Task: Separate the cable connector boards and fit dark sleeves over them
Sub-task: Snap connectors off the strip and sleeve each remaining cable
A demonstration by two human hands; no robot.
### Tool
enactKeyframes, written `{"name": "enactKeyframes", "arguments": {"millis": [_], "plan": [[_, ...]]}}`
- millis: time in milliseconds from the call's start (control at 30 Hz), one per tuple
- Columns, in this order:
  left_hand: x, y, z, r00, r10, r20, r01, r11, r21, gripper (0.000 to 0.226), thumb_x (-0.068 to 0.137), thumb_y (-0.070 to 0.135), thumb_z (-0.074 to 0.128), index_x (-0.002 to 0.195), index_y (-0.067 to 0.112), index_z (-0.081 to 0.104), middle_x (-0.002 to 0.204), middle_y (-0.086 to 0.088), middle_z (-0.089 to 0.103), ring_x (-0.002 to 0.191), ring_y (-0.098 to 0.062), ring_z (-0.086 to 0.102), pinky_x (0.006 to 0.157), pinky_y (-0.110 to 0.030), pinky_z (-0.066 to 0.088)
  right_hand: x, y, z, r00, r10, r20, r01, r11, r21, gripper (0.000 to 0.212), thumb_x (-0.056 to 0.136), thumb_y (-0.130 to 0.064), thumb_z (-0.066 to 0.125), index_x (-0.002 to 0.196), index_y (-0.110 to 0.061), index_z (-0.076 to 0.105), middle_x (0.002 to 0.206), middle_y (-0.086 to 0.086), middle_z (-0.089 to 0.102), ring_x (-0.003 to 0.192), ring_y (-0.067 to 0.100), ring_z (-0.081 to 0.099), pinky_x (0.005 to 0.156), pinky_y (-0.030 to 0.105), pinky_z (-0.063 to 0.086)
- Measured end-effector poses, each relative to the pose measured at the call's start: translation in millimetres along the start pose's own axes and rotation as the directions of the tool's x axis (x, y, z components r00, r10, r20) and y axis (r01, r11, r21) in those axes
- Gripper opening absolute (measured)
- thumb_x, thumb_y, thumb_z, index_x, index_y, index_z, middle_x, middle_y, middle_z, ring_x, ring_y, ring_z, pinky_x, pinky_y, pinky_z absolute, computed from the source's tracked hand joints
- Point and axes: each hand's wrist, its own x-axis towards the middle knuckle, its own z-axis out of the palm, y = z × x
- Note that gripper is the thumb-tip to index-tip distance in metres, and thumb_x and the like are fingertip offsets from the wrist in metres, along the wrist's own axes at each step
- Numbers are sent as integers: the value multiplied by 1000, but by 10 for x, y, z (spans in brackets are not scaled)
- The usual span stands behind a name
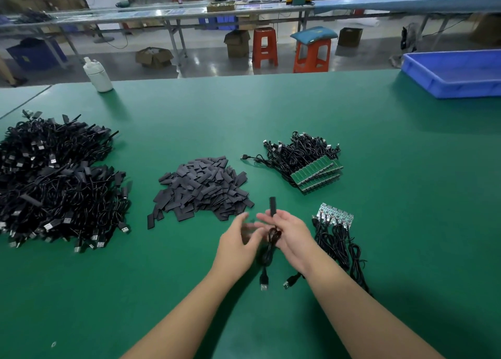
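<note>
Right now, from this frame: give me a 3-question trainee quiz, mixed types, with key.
1. True or false: the right hand holds a sleeved cable.
2. What lies directly beyond the hands? A) blue tray B) pile of loose dark sleeves C) white bottle
3. Fill in: the big heap of cables lies on the table's ___ side.

Key: 1 true; 2 B; 3 left. The left hand is blurred, fingers apparently relaxed and holding nothing.
</note>
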Motion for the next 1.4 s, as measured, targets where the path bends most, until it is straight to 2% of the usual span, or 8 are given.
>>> {"name": "enactKeyframes", "arguments": {"millis": [167, 300, 400, 533, 700, 900, 1200, 1400], "plan": [[-47, 95, 40, 998, 31, 58, -29, 999, -36, 39, 87, 39, 70, 123, 36, 55, 74, 10, 72, 71, 2, 64, 62, -6, 41, 4, -52, 167, 998, 2, -66, 31, 866, 499, 24, 100, -1, 47, 122, 3, 55, 117, 19, 65, 113, 28, 64, 87, 39, 54], [8, 97, -146, 999, 40, -27, -40, 999, 9, 17, 90, 30, 67, 107, 29, 66, 65, 9, 71, 59, 1, 65, 64, -17, 48, -45, -143, 180, 983, -167, -74, 156, 978, -137, 32, 101, -9, 52, 132, -10, 59, 132, 3, 63, 121, 10, 56, 101, 28, 44], [168, -37, -588, 987, 11, -161, 5, 995, 98, 9, 91, 31, 66, 99, 26, 69, 74, 10, 72, 63, -5, 67, 68, -27, 56, -2, -333, -138, 849, -527, 31, 213, 287, -934, 32, 100, -16, 52, 130, -19, 62, 135, -4, 59, 126, 11, 48, 112, 31, 34], [401, -412, -1451, 903, -25, -430, 169, 939, 299, 17, 92, 35, 62, 100, 22, 69, 92, 1, 74, 77, -16, 67, 73, -30, 55, 77, -579, -710, 852, -524, 11, -140, -247, -959, 48, 102, -32, 42, 148, -19, 42, 154, 4, 39, 148, 26, 24, 123, 43, 14], [486, -872, -2044, 862, -211, -462, 459, 711, 532, 49, 94, 25, 59, 138, 7, 46, 128, -21, 54, 114, -39, 50, 89, -49, 48, 87, -686, -988, 914, -351, -201, -234, -53, -971, 52, 103, -38, 43, 148, -13, 39, 142, 8, 54, 131, 29, 48, 108, 48, 41], [405, -1040, -1886, 943, -26, -332, 310, 428, 849, 42, 87, 15, 59, 129, 11, 58, 136, -15, 53, 114, -38, 45, 88, -44, 41, 51, -730, -856, 896, -387, -217, -202, 82, -976, 36, 99, -29, 56, 133, -15, 58, 127, 6, 62, 83, 21, 59, 80, 37, 53], [200, -23, -681, 965, 263, 18, -249, 887, 390, 30, 94, 26, 56, 123, 25, 65, 113, 8, 70, 100, -10, 64, 92, -29, 51, -25, -767, -485, 922, -377, -87, -15, 190, -982, 14, 96, -27, 63, 101, -21, 74, 86, -14, 67, 69, 0, 54, 58, 21, 38], [187, 552, 258, 976, 45, 211, -48, 999, 5, 45, 97, 42, 54, 138, 27, 49, 118, 8, 64, 105, -10, 59, 93, -26, 45, -117, -738, -256, 914, -404, 31, 100, 153, -983, 14, 93, -27, 65, 99, -21, 76, 88, -9, 69, 80, 7, 58, 72, 21, 38]]}}
